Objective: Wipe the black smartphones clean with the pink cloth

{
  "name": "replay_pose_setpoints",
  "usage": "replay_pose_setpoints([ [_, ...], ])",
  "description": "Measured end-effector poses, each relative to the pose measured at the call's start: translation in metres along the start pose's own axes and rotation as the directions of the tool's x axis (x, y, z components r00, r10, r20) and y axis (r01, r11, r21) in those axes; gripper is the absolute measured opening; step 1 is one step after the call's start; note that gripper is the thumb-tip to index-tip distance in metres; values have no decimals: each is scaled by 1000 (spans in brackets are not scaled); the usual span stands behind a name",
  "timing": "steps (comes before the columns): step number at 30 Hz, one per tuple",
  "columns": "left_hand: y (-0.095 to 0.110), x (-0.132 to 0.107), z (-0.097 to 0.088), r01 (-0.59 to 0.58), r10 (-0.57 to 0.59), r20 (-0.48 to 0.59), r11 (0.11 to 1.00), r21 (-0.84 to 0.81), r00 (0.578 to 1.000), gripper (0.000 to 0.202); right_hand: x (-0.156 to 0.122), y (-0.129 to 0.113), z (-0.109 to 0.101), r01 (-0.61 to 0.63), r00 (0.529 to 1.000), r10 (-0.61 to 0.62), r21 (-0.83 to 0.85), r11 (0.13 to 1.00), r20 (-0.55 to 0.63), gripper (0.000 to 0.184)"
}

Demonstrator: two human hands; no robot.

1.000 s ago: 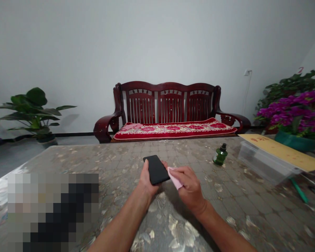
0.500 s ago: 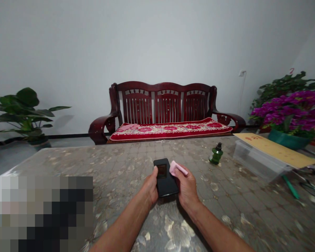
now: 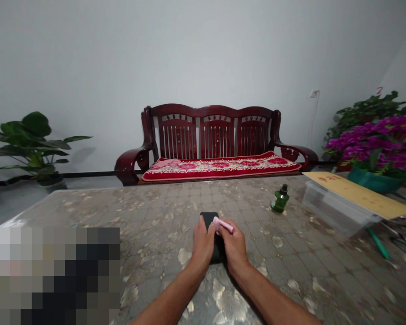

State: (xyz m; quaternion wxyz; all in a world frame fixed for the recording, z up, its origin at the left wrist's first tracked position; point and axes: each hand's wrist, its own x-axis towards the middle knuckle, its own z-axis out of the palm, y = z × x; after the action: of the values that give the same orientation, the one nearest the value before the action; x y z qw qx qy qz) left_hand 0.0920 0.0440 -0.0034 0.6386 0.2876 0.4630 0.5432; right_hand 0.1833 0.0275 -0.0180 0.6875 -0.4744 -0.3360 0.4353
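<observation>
A black phone [image 3: 210, 220] lies low over the patterned table [image 3: 149, 216], mostly covered by both hands. My left hand [image 3: 203, 243] grips its left edge, fingers curled round it. My right hand [image 3: 234, 246] pinches a small folded pink cloth [image 3: 223, 224] and presses it against the phone's right side. The lower part of the phone is hidden between the two hands.
A small green bottle [image 3: 279, 199] stands on the table to the right. Further right sit a clear plastic box [image 3: 334, 208] under a yellow sheet [image 3: 362, 194], a green pen [image 3: 378, 243] and a pot of purple flowers [image 3: 379, 153]. A red wooden bench [image 3: 216, 149] stands beyond the table.
The phone has come down from a raised, tilted hold to near the tabletop. Both hands closed in around it, and the pink cloth moved onto its right side.
</observation>
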Motion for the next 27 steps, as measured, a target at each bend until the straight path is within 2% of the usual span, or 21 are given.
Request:
replay_pose_setpoints([
  [3,-2,-3,2,-154,170,-105,977,145,980,28,1,1,-1,26,999,-24,-46,999,43,29],
  [7,-3,-7,2,-204,207,-62,978,50,976,14,3,4,-1,75,995,-66,-132,988,71,26],
  [11,-8,-7,-2,-236,236,-12,971,28,972,17,3,5,-2,73,994,-57,-168,983,97,26],
  [14,-14,-6,-5,-272,271,15,960,64,962,25,3,3,-3,47,988,-21,-166,985,155,26],
  [18,-19,-8,-9,-319,306,93,924,209,948,36,1,0,-5,29,984,0,-155,987,181,25],
  [22,-18,-10,-8,-318,293,135,919,233,946,38,0,0,-5,23,982,6,-151,988,187,26],
  [27,0,-3,-2,-191,186,43,965,177,982,31,0,-3,-6,-53,979,68,-82,995,195,30],
])
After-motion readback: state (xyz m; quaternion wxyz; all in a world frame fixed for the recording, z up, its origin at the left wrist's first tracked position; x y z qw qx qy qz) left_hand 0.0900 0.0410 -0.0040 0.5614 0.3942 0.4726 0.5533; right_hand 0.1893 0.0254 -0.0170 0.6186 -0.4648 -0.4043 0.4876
